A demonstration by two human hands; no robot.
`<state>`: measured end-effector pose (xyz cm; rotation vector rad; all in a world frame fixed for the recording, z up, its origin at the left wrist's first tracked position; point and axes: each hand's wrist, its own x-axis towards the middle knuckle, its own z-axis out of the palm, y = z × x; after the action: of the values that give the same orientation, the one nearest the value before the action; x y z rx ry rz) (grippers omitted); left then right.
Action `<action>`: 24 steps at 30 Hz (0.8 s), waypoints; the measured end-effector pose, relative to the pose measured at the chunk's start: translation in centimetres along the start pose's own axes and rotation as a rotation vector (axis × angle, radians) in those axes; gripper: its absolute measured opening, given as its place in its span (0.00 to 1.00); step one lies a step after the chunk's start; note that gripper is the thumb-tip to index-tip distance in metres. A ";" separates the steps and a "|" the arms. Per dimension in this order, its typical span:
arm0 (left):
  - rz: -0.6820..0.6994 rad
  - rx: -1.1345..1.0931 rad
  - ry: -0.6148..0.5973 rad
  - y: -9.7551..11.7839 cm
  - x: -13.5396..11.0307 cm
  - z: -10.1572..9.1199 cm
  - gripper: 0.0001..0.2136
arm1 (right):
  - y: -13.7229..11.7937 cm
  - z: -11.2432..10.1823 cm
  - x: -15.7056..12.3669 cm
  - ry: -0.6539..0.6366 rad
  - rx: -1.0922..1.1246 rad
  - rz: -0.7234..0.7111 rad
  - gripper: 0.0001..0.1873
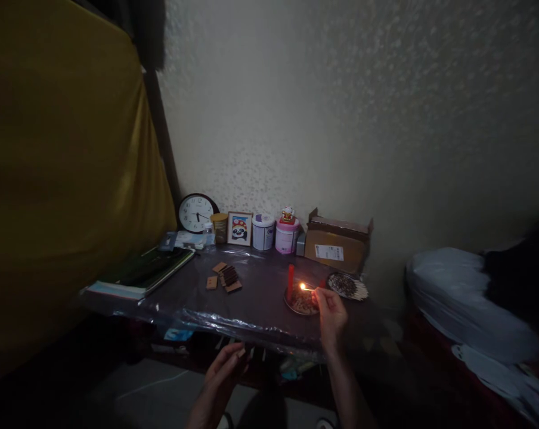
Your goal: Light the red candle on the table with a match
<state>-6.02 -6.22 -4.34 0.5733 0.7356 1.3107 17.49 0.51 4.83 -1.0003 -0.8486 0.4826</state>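
Observation:
My right hand (332, 310) pinches a burning match (309, 289) whose flame points left. The flame is just right of an upright red candle (291, 280), apart from it. That candle stands in a round dish (291, 307) with small brown bits in it. A plate of dark-tipped matches (347, 285) lies right of the dish, behind my right hand. My left hand (222, 372) is in front of the table's near edge, fingers curled together; what they hold, if anything, I cannot make out. Several small brown and dark flat pieces (227, 277) lie left of the candle.
Along the wall stand a clock (196, 213), a framed panda picture (239, 229), a white tin (263, 232), a pink tin (287, 236) and a cardboard box (338, 244). A large book (162, 271) lies at left, by a yellow curtain (73, 179). Plastic covers the dark table (251, 304).

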 end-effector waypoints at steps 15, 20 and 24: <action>0.014 0.009 0.100 -0.6 0.1 0.1 0.17 | -0.7 0.8 1.3 -0.021 0.050 0.103 0.10; 0.013 0.013 0.099 -0.3 0.2 0.1 0.17 | -0.8 1.4 1.9 -0.036 0.031 0.101 0.09; 0.000 0.014 0.099 -0.4 0.3 0.1 0.17 | -0.8 1.9 2.4 -0.040 0.007 0.075 0.08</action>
<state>-5.66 -5.97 -4.65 0.5219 0.8264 1.3421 17.42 2.82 7.00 -1.0215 -0.8466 0.5710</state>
